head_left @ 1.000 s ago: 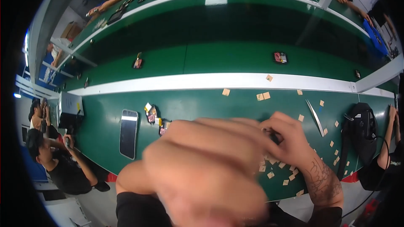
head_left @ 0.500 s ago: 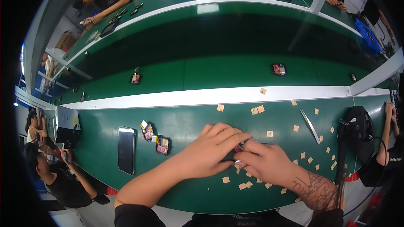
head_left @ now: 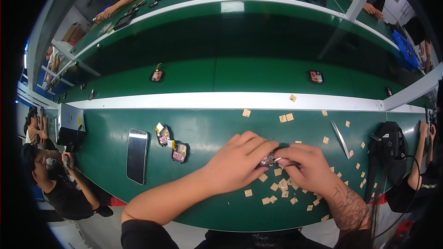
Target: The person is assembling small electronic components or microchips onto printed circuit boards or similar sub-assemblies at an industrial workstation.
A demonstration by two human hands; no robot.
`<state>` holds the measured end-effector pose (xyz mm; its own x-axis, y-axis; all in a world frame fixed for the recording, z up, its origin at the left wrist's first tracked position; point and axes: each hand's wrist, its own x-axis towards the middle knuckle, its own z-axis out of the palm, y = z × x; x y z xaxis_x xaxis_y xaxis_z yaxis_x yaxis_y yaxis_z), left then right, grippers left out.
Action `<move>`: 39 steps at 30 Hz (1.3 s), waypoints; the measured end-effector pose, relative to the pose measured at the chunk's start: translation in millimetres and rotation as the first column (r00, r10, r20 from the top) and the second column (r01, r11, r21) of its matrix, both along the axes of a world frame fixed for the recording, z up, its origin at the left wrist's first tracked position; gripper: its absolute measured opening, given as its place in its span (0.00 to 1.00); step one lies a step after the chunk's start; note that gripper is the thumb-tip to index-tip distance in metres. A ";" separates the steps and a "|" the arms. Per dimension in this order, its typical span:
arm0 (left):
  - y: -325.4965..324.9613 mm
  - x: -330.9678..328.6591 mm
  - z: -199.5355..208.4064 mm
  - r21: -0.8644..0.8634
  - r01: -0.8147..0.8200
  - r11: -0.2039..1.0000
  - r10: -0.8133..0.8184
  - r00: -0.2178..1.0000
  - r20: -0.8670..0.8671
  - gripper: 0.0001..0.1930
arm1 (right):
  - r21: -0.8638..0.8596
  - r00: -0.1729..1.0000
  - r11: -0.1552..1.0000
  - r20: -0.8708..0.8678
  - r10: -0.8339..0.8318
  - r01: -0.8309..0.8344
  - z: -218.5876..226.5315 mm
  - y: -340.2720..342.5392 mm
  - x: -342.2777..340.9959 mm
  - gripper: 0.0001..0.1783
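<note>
My left hand (head_left: 240, 162) is curled around a small electronic assembly (head_left: 266, 160), its silvery and reddish inside partly hidden by the fingers. Close against it, my right hand (head_left: 307, 168) pinches a slim dark tool (head_left: 291, 163) with a pale tip, which meets or nearly meets the assembly. Fingers cover much of the tool, so its exact kind does not show. Left of my hands lie two open device housings with red circuit boards, one farther back (head_left: 163, 136) and one nearer (head_left: 179, 152). Small square tan stickers (head_left: 284, 184) lie scattered under and around my right hand.
A smartphone (head_left: 137, 157) lies at the left, metal tweezers (head_left: 341, 139) at the right. Beyond them is a black bag (head_left: 388, 147) with a cable. A white rail (head_left: 221, 101) edges a green belt carrying device housings (head_left: 316, 77). Other people work around the benches.
My right hand has shifted its grip and turned, and the tool's pale tip now shows against the assembly. My left hand still holds the assembly. The whole view has shifted slightly.
</note>
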<state>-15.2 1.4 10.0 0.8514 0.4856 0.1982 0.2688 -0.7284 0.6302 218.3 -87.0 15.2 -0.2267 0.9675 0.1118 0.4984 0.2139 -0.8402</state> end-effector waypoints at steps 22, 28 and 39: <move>2.2 -9.1 -12.0 0.290 0.072 0.954 -0.075 0.997 0.001 0.15 | -0.147 0.999 0.989 -0.044 0.021 -0.027 7.9 4.6 14.5 0.14; 0.4 -10.0 -12.0 0.370 0.084 0.925 -0.078 0.996 -0.031 0.15 | -0.154 0.996 0.985 0.015 0.084 -0.080 12.1 7.0 18.4 0.15; -1.7 -7.4 -11.3 0.409 0.091 0.908 -0.077 0.996 -0.050 0.15 | 0.100 0.955 0.994 0.296 0.022 -0.054 1.8 -4.7 -4.5 0.20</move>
